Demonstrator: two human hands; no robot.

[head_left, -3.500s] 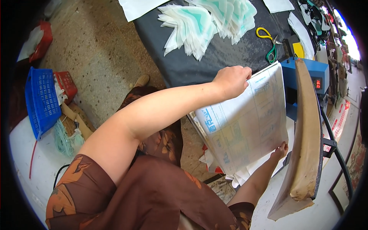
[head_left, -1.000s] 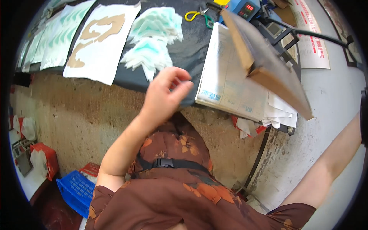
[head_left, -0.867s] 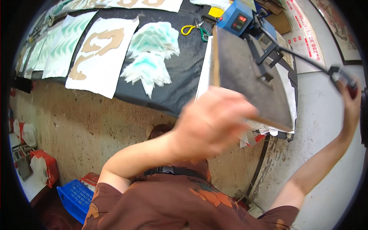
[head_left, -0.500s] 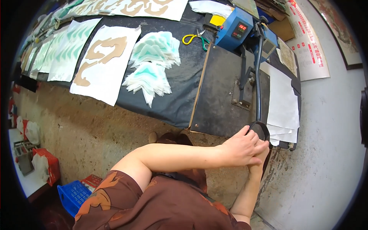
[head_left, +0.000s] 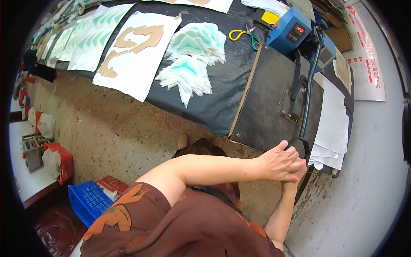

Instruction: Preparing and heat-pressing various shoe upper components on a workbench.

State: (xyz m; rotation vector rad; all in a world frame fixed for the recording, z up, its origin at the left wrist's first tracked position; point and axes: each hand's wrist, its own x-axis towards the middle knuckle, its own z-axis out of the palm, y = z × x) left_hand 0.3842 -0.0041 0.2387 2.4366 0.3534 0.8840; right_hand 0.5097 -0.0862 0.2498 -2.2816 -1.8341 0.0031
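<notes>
At the front right stands a heat press with a flat dark top plate (head_left: 262,96), a blue control box (head_left: 284,36) and a long black lever handle (head_left: 309,85). The lever reaches down toward me and ends in a black loop. My right hand (head_left: 299,174), largely covered, is closed at that loop. Over it lies my left hand (head_left: 279,163), its fingers curled across my right hand and the handle's end. The plate lies flat, and whatever is beneath it is hidden.
White sheets (head_left: 332,124) are stacked right of the press. Leftward on the black-covered table are fanned white-and-green cut pieces (head_left: 192,51), scissors (head_left: 246,35) and a white sheet with brown shapes (head_left: 165,28). A blue basket (head_left: 87,201) sits lower left; a wall (head_left: 376,162) rises at right.
The whole view has shifted, so the table and press appear farther right and slightly higher. Both hands stay together at the lever's end, with little visible change in grip.
</notes>
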